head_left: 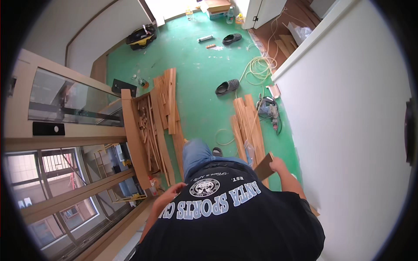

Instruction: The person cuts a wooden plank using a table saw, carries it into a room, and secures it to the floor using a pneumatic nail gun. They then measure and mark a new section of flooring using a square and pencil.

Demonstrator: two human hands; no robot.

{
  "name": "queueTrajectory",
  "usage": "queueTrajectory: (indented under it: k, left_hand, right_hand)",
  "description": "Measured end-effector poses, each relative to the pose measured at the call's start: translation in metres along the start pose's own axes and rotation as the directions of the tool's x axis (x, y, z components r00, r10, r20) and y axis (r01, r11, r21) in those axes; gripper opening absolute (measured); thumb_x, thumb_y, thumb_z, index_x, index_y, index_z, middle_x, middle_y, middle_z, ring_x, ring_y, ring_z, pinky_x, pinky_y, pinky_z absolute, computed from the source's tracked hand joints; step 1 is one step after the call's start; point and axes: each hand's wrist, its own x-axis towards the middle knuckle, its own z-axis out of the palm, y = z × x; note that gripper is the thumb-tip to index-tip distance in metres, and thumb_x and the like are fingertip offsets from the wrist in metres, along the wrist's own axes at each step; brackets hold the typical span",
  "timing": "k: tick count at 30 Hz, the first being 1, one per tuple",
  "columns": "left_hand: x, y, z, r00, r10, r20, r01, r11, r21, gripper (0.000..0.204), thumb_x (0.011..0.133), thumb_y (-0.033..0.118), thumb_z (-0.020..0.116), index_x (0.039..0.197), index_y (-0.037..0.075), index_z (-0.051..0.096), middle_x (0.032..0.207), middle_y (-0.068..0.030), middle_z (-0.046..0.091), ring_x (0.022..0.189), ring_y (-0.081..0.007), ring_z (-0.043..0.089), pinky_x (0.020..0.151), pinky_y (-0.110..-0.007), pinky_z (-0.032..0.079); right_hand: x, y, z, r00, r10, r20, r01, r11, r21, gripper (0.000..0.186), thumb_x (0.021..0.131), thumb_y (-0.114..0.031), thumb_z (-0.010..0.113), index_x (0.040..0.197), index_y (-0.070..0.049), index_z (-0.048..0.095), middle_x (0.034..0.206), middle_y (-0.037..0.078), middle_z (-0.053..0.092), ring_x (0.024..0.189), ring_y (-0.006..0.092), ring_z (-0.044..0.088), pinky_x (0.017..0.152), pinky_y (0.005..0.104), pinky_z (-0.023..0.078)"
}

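Note:
My right hand (278, 165) grips a short wooden board piece (263, 167), dark on the face I see, held out at my right side. Beneath it lie long wooden floor planks (250, 119) on the green floor. My left hand (174, 190) hangs beside my black T-shirt (226, 217), near its hem. Its visible fingers look loosely stretched with nothing in them, though the shirt hides part of them. My bent knee in blue jeans (195, 153) points forward between the plank stacks.
Left are an open cardboard box (127, 130) of wood strips and more planks (170, 100). A corded power tool (269, 112) lies right, by a coiled cable (259, 70). Clogs (227, 88), a sealant tube (204, 38) and a tool bag (142, 37) are ahead. A white wall (348, 108) stands right.

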Motion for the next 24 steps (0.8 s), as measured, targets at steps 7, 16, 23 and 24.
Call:
queueTrajectory:
  k: [7,16,23,24]
  left_hand:
    - [0.233,0.284,-0.097,0.996,0.038,-0.084,0.036,0.68,0.732,0.015,0.092,0.011,0.073,0.104,0.004,0.067,0.09,-0.0057,0.073,0.087,-0.0171,0.069,0.076,-0.033,0.052]
    - [0.434,0.682,-0.031,0.942,-0.128,0.311,-0.296,0.122,0.947,0.036,0.098,0.03,0.059,0.122,0.004,0.067,0.106,-0.0221,0.073,0.103,-0.0383,0.071,0.088,-0.047,0.054]
    - [0.673,0.896,-0.002,0.936,0.343,0.08,-0.029,-0.153,0.988,0.029,0.099,0.028,0.061,0.108,0.002,0.072,0.096,-0.0178,0.073,0.093,-0.0323,0.071,0.085,-0.043,0.055]
    - [0.713,0.911,0.011,0.936,0.34,0.094,-0.042,-0.158,0.987,0.029,0.099,0.028,0.061,0.108,0.002,0.072,0.096,-0.0178,0.073,0.093,-0.0323,0.071,0.085,-0.043,0.055]
  right_hand:
    - [0.184,-0.188,-0.209,0.968,0.098,-0.231,-0.035,0.964,0.262,0.051,0.093,-0.037,0.068,0.132,-0.004,0.06,0.116,0.027,0.071,0.11,0.045,0.067,0.097,0.0524,0.054]
    - [0.294,-0.276,-0.388,0.83,0.403,-0.386,-0.149,0.826,0.543,0.047,0.095,-0.038,0.066,0.122,0.0,0.06,0.104,0.031,0.071,0.098,0.0504,0.067,0.087,0.0582,0.054]
    - [0.449,-0.295,-0.484,0.868,0.483,-0.118,-0.337,0.746,0.574,0.044,0.095,-0.037,0.067,0.115,0.001,0.059,0.108,0.033,0.069,0.104,0.0494,0.066,0.093,0.0578,0.052]
    - [0.481,-0.288,-0.494,0.882,0.466,-0.072,-0.353,0.754,0.554,0.045,0.095,-0.037,0.067,0.117,0.001,0.059,0.109,0.034,0.068,0.107,0.0492,0.066,0.094,0.057,0.052]
